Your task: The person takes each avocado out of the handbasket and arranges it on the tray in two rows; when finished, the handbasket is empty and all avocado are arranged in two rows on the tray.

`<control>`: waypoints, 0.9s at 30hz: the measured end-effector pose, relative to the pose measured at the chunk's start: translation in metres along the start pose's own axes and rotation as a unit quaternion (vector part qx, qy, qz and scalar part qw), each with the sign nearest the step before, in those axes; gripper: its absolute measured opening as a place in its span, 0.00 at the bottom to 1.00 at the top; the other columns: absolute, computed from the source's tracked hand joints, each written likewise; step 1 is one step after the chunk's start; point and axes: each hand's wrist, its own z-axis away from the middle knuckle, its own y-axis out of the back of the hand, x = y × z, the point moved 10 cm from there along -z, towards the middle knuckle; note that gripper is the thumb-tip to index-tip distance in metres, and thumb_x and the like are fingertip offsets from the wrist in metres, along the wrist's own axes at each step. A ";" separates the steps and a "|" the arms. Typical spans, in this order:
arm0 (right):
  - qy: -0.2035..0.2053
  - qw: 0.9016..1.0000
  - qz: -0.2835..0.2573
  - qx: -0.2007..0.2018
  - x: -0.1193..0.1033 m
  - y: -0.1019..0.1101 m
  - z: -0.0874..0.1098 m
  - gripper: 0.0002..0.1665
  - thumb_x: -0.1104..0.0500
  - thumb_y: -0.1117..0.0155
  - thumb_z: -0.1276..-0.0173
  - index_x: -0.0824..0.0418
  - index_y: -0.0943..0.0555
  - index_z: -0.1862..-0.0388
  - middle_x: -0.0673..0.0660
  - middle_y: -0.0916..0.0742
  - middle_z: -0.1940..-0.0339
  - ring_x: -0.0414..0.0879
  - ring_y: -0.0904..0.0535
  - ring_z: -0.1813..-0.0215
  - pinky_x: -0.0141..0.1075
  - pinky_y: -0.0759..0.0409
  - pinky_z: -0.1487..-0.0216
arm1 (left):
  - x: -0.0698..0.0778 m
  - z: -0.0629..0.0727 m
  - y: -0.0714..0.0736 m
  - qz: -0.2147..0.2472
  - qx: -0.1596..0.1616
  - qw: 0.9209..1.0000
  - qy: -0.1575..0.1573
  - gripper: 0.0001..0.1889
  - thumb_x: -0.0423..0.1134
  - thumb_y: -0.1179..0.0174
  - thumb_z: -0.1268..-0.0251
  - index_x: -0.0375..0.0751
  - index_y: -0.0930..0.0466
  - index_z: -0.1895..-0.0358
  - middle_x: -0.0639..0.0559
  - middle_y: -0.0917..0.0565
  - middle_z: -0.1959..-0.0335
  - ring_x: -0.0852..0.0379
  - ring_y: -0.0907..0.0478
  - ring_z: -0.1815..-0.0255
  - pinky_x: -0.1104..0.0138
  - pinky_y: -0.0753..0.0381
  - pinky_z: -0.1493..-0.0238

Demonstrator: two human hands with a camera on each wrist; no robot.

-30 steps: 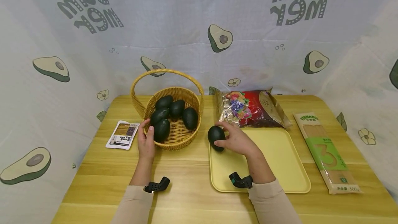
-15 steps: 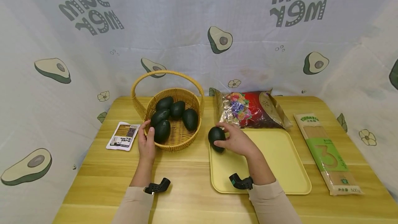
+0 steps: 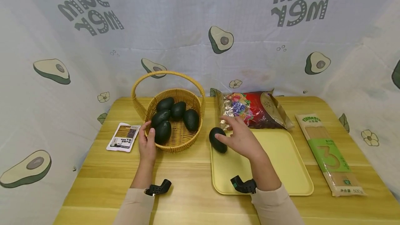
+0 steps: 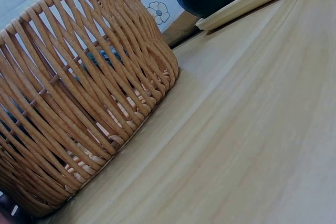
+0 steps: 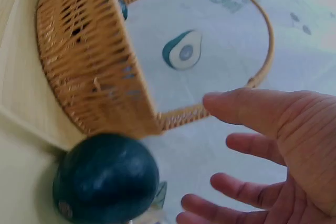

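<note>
My left hand [image 3: 147, 146] grips the near left rim of a yellow wicker basket [image 3: 178, 146] with a tall arched handle. Inside lie several dark green avocados [image 3: 191, 120]. Another avocado [image 3: 218, 140] rests at the far left corner of a yellow tray [image 3: 262, 183]; it also shows beside the basket in the right wrist view, as a dark avocado [image 5: 105, 177]. Just right of it, my right hand [image 3: 242, 138] holds nothing, its fingers spread and apart from the fruit. The left wrist view shows the basket's woven side [image 4: 89, 77], while the left hand is mostly hidden there.
Behind the tray lies a red and gold bag of wrapped sweets [image 3: 254, 108]. A pack of noodles [image 3: 329, 155] lies right of the tray. Left of the basket is a small white pouch [image 3: 123, 137]. A printed cloth [image 3: 187, 16] hangs behind the wooden table [image 3: 184, 190].
My right hand has let go of the avocado on the tray, its fingers opening and drawing back to the right. The left hand and the basket have stayed put.
</note>
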 end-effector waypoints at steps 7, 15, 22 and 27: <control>0.096 0.993 -0.061 0.025 -0.052 -0.015 0.001 0.32 0.51 0.29 0.31 0.52 0.25 0.29 0.57 0.22 0.38 0.58 0.22 0.36 0.53 0.19 0.40 | -0.001 0.000 0.001 -0.001 0.001 1.000 -0.004 0.19 0.35 0.53 0.20 0.33 0.32 0.32 0.41 0.33 0.26 0.50 0.44 0.20 0.56 0.45 0.24; 0.167 0.986 -0.008 -0.019 -0.111 -0.059 -0.022 0.31 0.51 0.28 0.31 0.51 0.24 0.30 0.57 0.21 0.37 0.54 0.20 0.38 0.48 0.17 0.44 | -0.001 -0.003 0.003 0.001 0.004 1.000 -0.004 0.20 0.36 0.52 0.20 0.33 0.32 0.32 0.41 0.33 0.26 0.50 0.43 0.21 0.60 0.43 0.25; 0.203 0.973 0.071 -0.087 -0.134 -0.106 -0.053 0.33 0.50 0.31 0.29 0.49 0.27 0.27 0.56 0.27 0.27 0.54 0.24 0.33 0.48 0.21 0.35 | 0.001 -0.003 0.000 -0.001 -0.006 1.000 -0.003 0.20 0.37 0.53 0.20 0.34 0.33 0.31 0.41 0.33 0.26 0.50 0.41 0.23 0.69 0.39 0.32; 0.188 0.972 0.079 -0.120 -0.132 -0.125 -0.071 0.34 0.50 0.31 0.29 0.46 0.29 0.25 0.57 0.31 0.22 0.55 0.27 0.28 0.50 0.24 0.32 | 0.003 -0.003 0.000 -0.007 -0.007 1.000 -0.002 0.20 0.37 0.53 0.20 0.35 0.32 0.31 0.41 0.32 0.26 0.50 0.40 0.23 0.71 0.38 0.33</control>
